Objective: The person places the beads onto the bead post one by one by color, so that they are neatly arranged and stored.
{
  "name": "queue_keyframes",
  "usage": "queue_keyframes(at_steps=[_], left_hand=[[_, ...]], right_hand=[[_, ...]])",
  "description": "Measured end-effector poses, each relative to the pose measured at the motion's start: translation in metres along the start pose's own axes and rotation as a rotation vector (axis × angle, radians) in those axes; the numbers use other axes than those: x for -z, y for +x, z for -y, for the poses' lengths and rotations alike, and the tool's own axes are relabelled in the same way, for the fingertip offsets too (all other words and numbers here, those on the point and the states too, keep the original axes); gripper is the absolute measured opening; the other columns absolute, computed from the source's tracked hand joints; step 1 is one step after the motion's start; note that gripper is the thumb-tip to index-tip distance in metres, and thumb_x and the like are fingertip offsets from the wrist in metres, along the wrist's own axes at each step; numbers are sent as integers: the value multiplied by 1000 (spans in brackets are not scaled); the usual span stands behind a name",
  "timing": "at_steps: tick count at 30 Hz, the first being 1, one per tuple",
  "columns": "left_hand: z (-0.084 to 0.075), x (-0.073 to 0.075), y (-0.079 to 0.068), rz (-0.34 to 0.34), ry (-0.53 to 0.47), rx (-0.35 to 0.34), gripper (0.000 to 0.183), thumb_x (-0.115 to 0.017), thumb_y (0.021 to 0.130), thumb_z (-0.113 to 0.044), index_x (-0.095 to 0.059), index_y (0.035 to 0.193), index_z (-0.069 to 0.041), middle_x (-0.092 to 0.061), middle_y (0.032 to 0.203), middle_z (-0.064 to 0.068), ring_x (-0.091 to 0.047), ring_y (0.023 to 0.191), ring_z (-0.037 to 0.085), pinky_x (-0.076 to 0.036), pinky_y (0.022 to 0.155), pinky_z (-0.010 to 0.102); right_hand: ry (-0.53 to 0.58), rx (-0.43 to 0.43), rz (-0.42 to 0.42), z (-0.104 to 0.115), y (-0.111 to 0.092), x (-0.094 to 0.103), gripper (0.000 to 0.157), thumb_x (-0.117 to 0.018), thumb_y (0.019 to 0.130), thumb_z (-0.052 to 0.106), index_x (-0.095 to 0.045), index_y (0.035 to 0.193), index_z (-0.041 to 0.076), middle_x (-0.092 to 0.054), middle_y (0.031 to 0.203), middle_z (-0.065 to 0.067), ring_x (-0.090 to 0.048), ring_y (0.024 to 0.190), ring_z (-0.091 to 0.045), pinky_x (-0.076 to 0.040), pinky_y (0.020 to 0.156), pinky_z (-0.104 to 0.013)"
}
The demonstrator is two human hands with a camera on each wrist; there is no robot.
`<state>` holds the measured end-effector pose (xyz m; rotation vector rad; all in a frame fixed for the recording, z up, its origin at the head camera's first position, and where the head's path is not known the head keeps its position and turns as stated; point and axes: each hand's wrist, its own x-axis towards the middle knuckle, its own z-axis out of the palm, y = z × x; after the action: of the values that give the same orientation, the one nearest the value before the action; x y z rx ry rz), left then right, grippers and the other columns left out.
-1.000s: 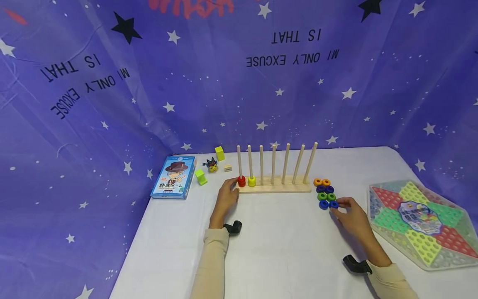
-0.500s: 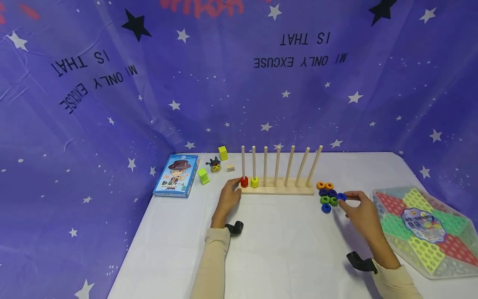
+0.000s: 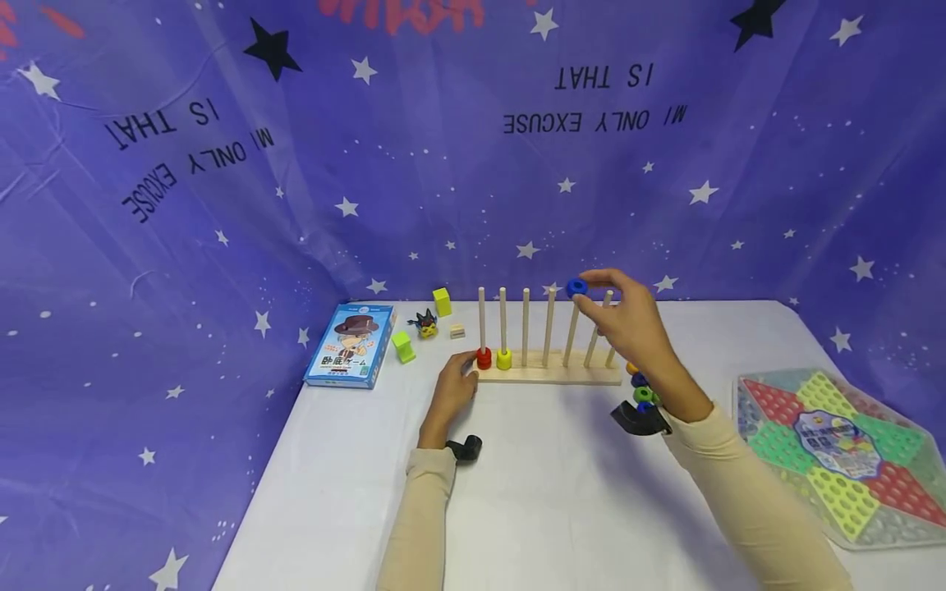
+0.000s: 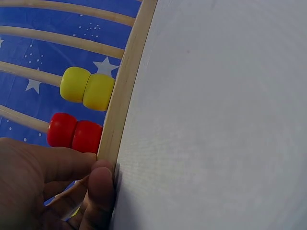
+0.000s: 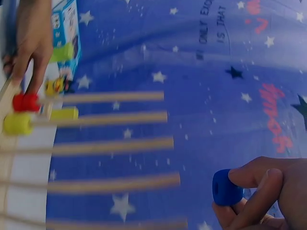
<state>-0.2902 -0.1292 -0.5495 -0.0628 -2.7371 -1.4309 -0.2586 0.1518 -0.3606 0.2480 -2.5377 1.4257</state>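
A wooden peg stand (image 3: 547, 377) with several upright rods stands on the white table. Two red beads (image 4: 74, 133) sit at the bottom of its leftmost rod, and two yellow beads (image 4: 87, 89) on the rod beside it. My left hand (image 3: 452, 388) pinches the left end of the base between thumb and fingers. Between thumb and fingertips, my right hand (image 3: 628, 316) holds a blue bead (image 5: 227, 187). In the head view this bead overlaps the top of a rod right of the middle; in the right wrist view it is apart from the rod tips.
Loose beads (image 3: 643, 395) in several colours lie right of the stand, partly hidden by my right wrist. A Chinese checkers board (image 3: 835, 443) lies farther right. Left of the stand are a blue game box (image 3: 351, 346), green blocks (image 3: 403, 346) and a small figure (image 3: 426, 324).
My right hand has picked the blue bead up from the loose group and carried it up and left to the rod tops. The left hand stays at the base's end.
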Motion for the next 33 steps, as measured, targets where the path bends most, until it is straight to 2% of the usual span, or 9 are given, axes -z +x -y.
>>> queue_keyframes(at_steps=[4,9,15,18,22,26,33], left_hand=[[-1,2,-1,-11,-2,-25,41,-57,89,-2,-58,130,-6,-54,131,11,-44,129,25,-32,108,42],[-1,1,-2,-12,-4,-11,41,-57,90,-2,-58,130,-7,-54,132,10,-45,127,24,-32,107,42],[-2,2,-2,1,-11,-3,41,-57,90,-3,-57,131,-8,-53,133,9,-45,127,23,-32,108,42],[-2,2,-1,-1,-8,-5,42,-57,90,-3,-57,131,-8,-53,133,8,-44,129,23,-31,108,42],[-1,0,0,8,-4,2,42,-57,91,-4,-57,132,-9,-53,134,7,-41,132,22,-30,109,40],[-1,-1,0,9,2,-5,42,-57,90,-3,-56,132,-8,-53,133,8,-42,131,23,-31,109,40],[-1,3,-1,7,-10,18,42,-57,91,-5,-56,133,-9,-52,133,7,-49,117,23,-36,104,39]], right_hand=[[25,18,64,17,18,-25,36,-68,89,26,-60,122,17,-61,115,-2,-57,52,-23,-50,51,-32],[-8,30,121,20,31,-47,37,-68,88,26,-60,123,16,-62,114,-4,-61,57,-26,-49,50,-33],[-51,5,115,18,34,-54,36,-69,88,26,-60,122,17,-62,113,-2,-61,57,-21,-49,50,-34],[-62,20,103,18,34,-54,42,-69,88,27,-57,127,16,-61,118,-1,-60,57,-18,-51,53,-33],[-78,51,57,16,28,-44,48,-69,87,31,-54,131,18,-59,123,2,-54,57,-17,-48,53,-31],[-54,75,-1,11,18,-22,48,-68,88,35,-54,131,21,-58,123,5,-46,52,-19,-41,46,-30],[-50,56,-130,-19,-8,23,51,-66,88,38,-53,134,19,-58,123,-1,-47,49,-14,-38,43,-28]])
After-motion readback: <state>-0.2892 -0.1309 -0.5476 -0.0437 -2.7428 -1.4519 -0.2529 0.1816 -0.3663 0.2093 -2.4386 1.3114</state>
